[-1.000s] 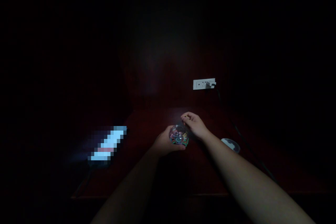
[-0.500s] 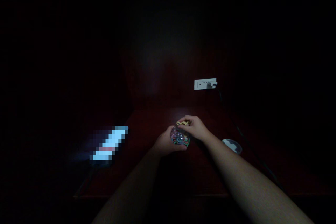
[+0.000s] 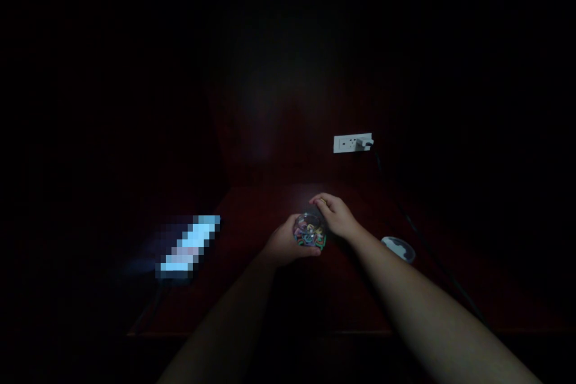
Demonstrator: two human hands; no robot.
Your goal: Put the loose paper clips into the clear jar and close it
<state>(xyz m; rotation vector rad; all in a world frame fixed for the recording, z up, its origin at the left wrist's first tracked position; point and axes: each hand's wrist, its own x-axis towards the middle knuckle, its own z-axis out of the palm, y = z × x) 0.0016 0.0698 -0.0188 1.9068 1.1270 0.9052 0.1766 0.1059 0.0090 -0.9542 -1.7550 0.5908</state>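
head view: clear jar [image 3: 308, 219] with multicoloured pieces [image 3: 310, 240] inside, near the middle of the tabletop [image 3: 333, 306]; whether its base touches the surface cannot be told. the left hand [image 3: 283, 242] curls around the jar's side. the right hand [image 3: 335, 213], just beside the rim, pinches a small yellowish piece [image 3: 323, 200], mostly hidden by the fingers. right: round translucent disc [image 3: 398, 249], lying flat. left: bright pixelated slab [image 3: 189, 246]. behind: white wall socket [image 3: 344, 144] with plug [image 3: 364, 143].

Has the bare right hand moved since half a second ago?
Yes, slightly upward in view: the right hand has brought its fingertips nearer the white rectangular wall socket.
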